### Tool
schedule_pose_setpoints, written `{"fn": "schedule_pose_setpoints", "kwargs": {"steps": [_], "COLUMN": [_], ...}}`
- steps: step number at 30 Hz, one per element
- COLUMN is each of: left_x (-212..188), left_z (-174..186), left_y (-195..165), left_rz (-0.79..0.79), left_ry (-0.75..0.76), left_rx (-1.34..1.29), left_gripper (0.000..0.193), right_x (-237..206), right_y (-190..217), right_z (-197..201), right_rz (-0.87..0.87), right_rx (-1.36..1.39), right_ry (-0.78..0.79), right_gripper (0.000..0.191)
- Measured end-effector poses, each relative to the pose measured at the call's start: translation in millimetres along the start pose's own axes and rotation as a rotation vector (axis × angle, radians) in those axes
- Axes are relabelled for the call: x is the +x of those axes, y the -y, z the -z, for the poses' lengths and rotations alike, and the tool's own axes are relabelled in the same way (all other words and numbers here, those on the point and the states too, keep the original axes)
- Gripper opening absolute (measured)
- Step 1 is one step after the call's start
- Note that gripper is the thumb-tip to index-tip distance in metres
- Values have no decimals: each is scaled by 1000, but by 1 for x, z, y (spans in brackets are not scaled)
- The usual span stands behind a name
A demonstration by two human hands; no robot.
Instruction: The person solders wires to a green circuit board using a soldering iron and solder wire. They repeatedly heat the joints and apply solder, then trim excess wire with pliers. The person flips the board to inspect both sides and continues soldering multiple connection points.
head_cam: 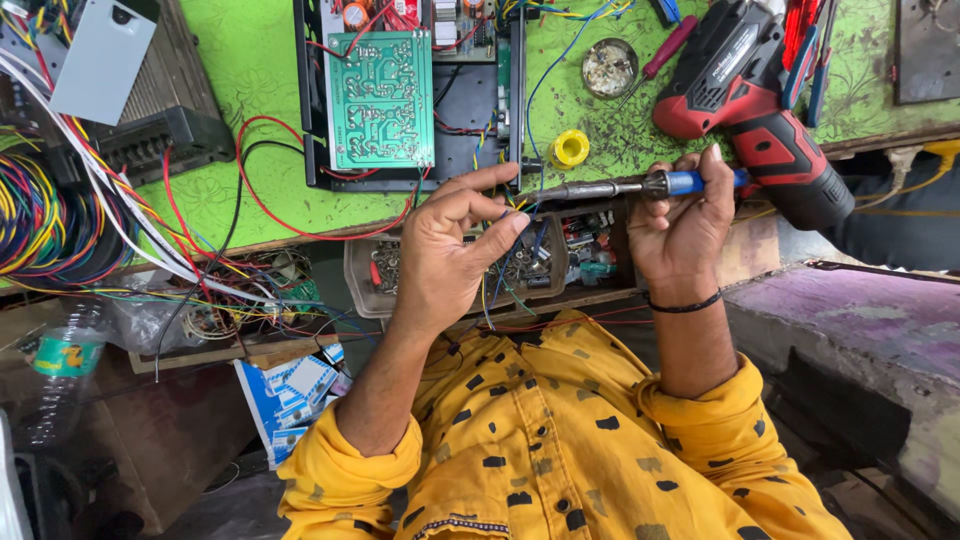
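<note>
The right hand [680,225] is closed around the blue handle of a soldering iron [610,188], whose long axis lies nearly level, tip pointing left toward the left hand [450,245]. That hand has its fingers pinched on thin wires [500,262] just below the tip, at the near edge of the green bench [250,60]. A green circuit board [380,100] lies farther away, a red cordless drill [755,110] to the right.
</note>
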State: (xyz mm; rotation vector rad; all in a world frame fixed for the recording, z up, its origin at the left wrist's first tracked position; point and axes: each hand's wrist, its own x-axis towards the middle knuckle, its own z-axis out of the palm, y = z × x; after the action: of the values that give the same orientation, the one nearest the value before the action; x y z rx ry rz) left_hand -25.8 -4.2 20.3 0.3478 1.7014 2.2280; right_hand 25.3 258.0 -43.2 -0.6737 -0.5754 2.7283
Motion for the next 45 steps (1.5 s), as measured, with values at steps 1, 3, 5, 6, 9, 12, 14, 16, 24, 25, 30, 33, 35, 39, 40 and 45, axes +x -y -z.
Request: {"fn": "schedule_pose_setpoints", "kwargs": {"steps": [1,3,5,6,9,12,14,16,24,25,30,33,35,39,40,45], "left_x": [0,0,1,1,2,2,2,3,3,3,3,3,3,3,3,4], "left_z": [0,1,1,0,-2,-4,-3,-3,-3,-3,-3,-3,-2,0,1,1], "left_y": [-2,-6,-11,-13,-17,-19,-20,-20,-20,-20,-20,-19,-19,-20,-21,-24], "left_rz": [-7,-21,-61,-82,-64,-67,-60,-61,-72,-72,-69,-77,-74,-45,-62,-115], "left_ry": [2,4,7,9,6,5,6,7,4,5,2,7,7,13,30,57], "left_rx": [65,194,296,347,373,361,371,380,407,406,415,412,407,432,443,516], "left_gripper": [8,9,10,11,9,10,10,10,9,9,10,9,9,14,15,18], "right_x": [0,0,0,0,0,0,0,0,-1,-1,-2,-2,-2,-1,-1,-1], "right_y": [0,-1,-1,-1,-1,-1,-1,-1,-1,-1,0,0,0,1,1,1], "right_z": [0,-1,-2,-2,-2,-2,-2,-2,-2,-2,-2,-2,-2,-2,-2,-3], "right_rz": [2,8,11,9,5,0,1,10,2,-1,-8,-11,-10,0,5,-10], "right_rx": [4,-5,-15,-19,-25,-21,-27,-45,-46,-42,-46,-49,-48,-34,-28,-13], "right_ry": [1,-7,-3,4,2,4,4,-3,-15,-17,-9,-24,-23,5,10,2], "right_gripper": [27,26,26,26,26,26,26,26,26,26,26,26,26,26,26,27]}}
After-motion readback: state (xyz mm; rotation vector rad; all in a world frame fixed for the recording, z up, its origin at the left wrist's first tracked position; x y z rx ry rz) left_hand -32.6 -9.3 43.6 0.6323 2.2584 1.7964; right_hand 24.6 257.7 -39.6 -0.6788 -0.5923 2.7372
